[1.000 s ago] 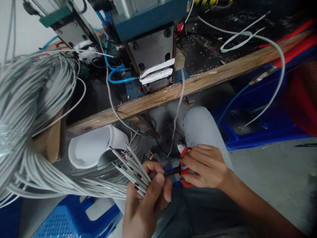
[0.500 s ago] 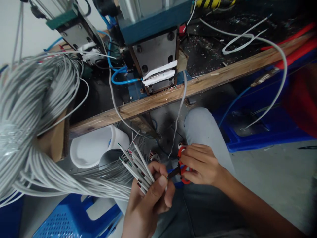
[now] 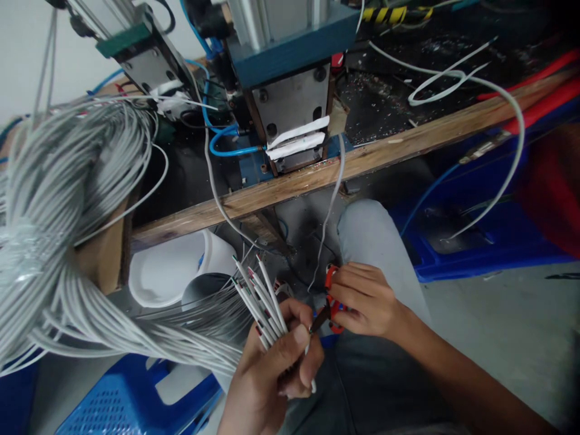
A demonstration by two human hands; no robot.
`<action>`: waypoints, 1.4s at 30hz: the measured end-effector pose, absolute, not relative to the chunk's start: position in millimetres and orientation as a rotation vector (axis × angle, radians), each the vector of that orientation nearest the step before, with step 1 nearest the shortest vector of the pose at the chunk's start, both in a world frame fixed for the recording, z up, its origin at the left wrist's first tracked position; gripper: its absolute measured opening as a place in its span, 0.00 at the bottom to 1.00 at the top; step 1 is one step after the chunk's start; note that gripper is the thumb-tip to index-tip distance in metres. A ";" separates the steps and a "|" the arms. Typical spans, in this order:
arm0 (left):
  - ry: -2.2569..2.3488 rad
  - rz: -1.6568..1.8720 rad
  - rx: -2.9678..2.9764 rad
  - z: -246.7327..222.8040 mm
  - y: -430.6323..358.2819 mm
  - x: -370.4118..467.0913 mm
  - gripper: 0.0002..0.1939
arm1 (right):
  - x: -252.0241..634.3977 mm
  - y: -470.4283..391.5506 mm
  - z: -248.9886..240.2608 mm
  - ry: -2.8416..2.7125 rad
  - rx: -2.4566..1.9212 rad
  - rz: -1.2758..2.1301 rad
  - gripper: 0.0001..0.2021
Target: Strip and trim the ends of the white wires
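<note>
My left hand (image 3: 278, 362) is closed around a bunch of white cable ends (image 3: 272, 296). They point up and away from me, and bits of coloured wire show at some tips. One cable end pokes out below my fingers. My right hand (image 3: 365, 299) grips scissors (image 3: 321, 318) by their red-orange handles. The dark blades point left, with their tips at my left thumb and forefinger. What lies right at the tips is too small to make out. From my left hand the cables run left towards a large grey coil (image 3: 104, 151).
A wooden-edged bench (image 3: 290, 187) crosses ahead, bearing a press-like machine (image 3: 294, 99) and a second one (image 3: 147, 60) at left. Below are a white bucket (image 3: 158, 278) and a blue plastic stool (image 3: 109, 399). A loose white cable (image 3: 519, 133) loops over the bench edge at right.
The view has shifted slightly. My left hand and the bunch have moved a little to the right, and a cable end now shows below my fingers. The scissors stay at the left thumb.
</note>
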State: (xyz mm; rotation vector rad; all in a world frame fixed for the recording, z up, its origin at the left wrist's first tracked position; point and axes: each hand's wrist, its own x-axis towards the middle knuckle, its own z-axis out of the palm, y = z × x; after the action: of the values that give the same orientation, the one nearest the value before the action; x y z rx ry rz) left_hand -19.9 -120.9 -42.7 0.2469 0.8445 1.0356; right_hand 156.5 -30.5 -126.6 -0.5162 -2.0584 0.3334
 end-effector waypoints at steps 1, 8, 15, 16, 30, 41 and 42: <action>0.856 1.032 0.241 -42.7 -120.6 -20.1 0.10 | 155.2 -31.3 -126.7 -2.051 -0.521 0.345 0.05; 0.899 1.096 0.297 -48.5 -119.9 -17.3 0.10 | 154.5 -41.7 -122.7 -2.068 -0.597 0.443 0.02; 1.190 1.244 0.382 -41.4 -124.0 -2.8 0.14 | 166.4 -59.0 -100.8 -2.158 -0.764 0.391 0.04; 1.236 1.264 0.399 -40.7 -124.6 -0.8 0.15 | 167.5 -61.7 -96.8 -2.177 -0.791 0.372 0.04; 1.339 1.328 0.433 -40.6 -125.5 4.5 0.09 | 163.0 -85.4 -82.8 -2.167 -0.965 0.401 0.09; 1.398 1.399 0.423 -39.9 -125.5 11.0 0.06 | 163.3 -86.7 -78.0 -2.107 -0.958 0.676 0.08; 1.397 1.403 0.434 -40.4 -125.7 11.0 0.06 | 163.8 -86.9 -78.2 -2.102 -0.960 0.707 0.08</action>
State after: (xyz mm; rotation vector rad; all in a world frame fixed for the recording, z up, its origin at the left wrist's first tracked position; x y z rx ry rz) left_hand 11.0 -125.7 -40.4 0.4343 1.3966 1.4031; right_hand 163.8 -86.9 -78.2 -0.9595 -2.1018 0.7065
